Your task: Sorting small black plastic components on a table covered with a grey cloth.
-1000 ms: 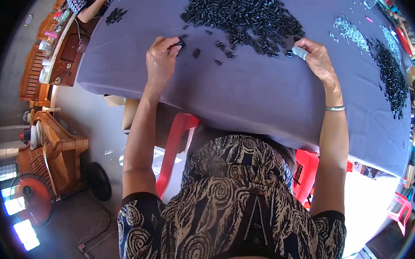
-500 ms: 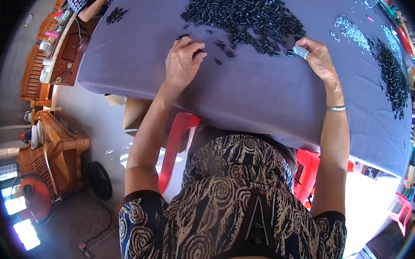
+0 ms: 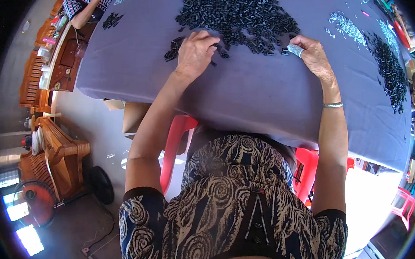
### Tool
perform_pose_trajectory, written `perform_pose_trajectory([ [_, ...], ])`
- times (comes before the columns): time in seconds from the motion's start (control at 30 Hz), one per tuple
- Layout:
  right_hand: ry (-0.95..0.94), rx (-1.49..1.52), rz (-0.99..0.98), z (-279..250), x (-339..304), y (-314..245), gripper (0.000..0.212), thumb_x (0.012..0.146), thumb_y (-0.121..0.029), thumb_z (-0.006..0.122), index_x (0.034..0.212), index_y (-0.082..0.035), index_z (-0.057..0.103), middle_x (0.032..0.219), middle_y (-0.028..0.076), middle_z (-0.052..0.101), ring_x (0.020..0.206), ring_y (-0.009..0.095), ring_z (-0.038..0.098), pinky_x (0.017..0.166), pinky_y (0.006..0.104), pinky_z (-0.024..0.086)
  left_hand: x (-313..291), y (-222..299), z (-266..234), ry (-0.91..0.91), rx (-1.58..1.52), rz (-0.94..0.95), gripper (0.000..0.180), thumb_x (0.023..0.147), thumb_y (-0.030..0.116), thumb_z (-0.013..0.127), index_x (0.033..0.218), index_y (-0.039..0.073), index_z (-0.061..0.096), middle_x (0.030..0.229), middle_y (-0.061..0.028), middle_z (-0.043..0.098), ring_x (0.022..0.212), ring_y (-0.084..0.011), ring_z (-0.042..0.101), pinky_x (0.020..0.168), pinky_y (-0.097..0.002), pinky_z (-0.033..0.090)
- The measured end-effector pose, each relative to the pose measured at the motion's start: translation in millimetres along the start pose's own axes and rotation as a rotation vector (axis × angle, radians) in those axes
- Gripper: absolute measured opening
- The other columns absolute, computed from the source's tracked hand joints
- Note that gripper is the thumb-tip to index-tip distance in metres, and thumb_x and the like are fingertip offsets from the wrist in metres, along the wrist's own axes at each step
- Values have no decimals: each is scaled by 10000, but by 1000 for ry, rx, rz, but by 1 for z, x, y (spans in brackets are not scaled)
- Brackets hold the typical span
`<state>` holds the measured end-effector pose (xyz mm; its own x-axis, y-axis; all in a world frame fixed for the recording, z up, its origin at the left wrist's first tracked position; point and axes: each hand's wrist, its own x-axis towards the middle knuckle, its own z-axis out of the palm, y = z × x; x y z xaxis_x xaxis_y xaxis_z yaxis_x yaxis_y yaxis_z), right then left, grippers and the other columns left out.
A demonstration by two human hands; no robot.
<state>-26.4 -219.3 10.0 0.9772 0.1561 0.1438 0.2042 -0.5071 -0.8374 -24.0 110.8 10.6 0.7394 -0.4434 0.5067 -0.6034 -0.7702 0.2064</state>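
A large heap of small black cylindrical pieces (image 3: 234,15) lies on a cloth-covered table (image 3: 257,84) in front of me. My left hand (image 3: 195,52) is at the heap's near left edge, thumb and forefinger pinched on a small black piece (image 3: 216,45). Beside its knuckles lies a little cluster of the same pieces (image 3: 173,49). My right hand (image 3: 312,53) rests at the heap's near right corner with its fingers curled together. A silvery-grey wrap (image 3: 295,50) covers one of its digits. A small dark piece (image 3: 285,52) shows at those fingertips; whether they grip it is unclear.
To the right lie a pile of small clear or silvery pieces (image 3: 347,28) and another black pile (image 3: 388,68). A few black pieces (image 3: 112,20) sit at the far left, near another person's arm (image 3: 86,16). A red plastic chair (image 3: 173,145) stands below the table edge.
My left hand has moved right toward the heap, uncovering a small cluster of black pieces on its left. My right hand stays nearly in place. The view has shifted slightly.
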Motion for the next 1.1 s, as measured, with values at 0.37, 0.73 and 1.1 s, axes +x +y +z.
perform_pose_trajectory([
  [0.37,25,-27,-36,-8,-1,-1,151,793,-30,564,915,-52,652,764,32,643,705,111,566,667,256,456,0,5,4,145,-146,-53,167,775,22,634,941,32,628,828,-120,564,738,-286,578,665,-331,473],
  [0.73,61,28,78,-6,-3,-16,111,801,-56,639,910,-40,654,749,13,636,702,71,552,651,233,456,3,85,17,-118,-1177,-331,165,859,42,595,1015,65,643,878,5,614,720,-61,564,585,-191,424],
  [1.1,362,-46,105,-40,1,11,151,794,-132,683,931,-70,668,771,22,664,714,86,580,665,241,473,-6,96,37,-50,-1005,-241,172,832,19,611,1001,37,637,795,-9,553,677,-68,503,587,-204,414],
])
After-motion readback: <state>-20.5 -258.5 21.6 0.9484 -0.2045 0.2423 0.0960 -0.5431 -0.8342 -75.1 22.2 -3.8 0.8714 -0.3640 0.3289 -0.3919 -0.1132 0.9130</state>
